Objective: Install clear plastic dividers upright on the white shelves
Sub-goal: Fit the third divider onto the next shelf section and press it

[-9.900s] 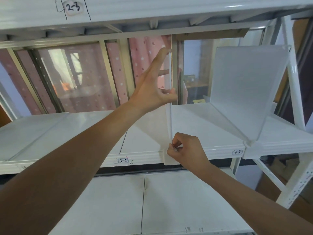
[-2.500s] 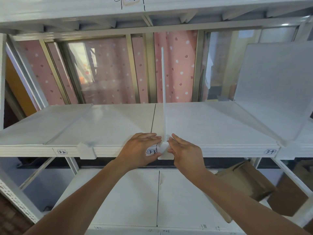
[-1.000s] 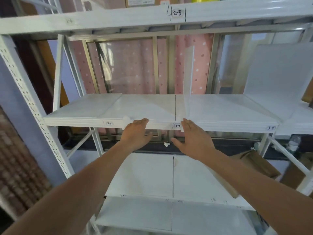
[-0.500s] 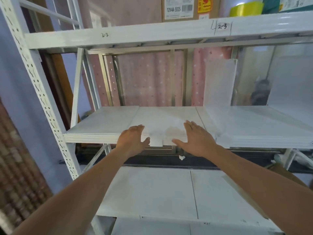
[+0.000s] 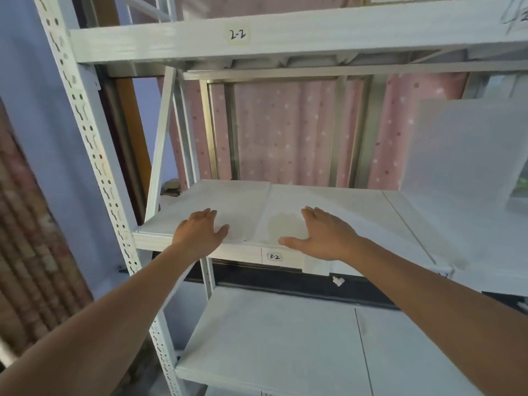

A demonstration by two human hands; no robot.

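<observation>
Both hands lie flat and spread, palms down, holding nothing, on the white shelf. The left hand sits near the shelf's front edge, left of the board seam; the right hand sits right of that seam, its thumb just above the "3-2" label on the front lip. Half a second ago the hands flanked a small white clip at the edge; now they rest wider apart and the view has swung left, bringing the perforated upright post closer. An upright clear divider stands well to the right of the right hand. A small white piece shows below the right wrist.
</observation>
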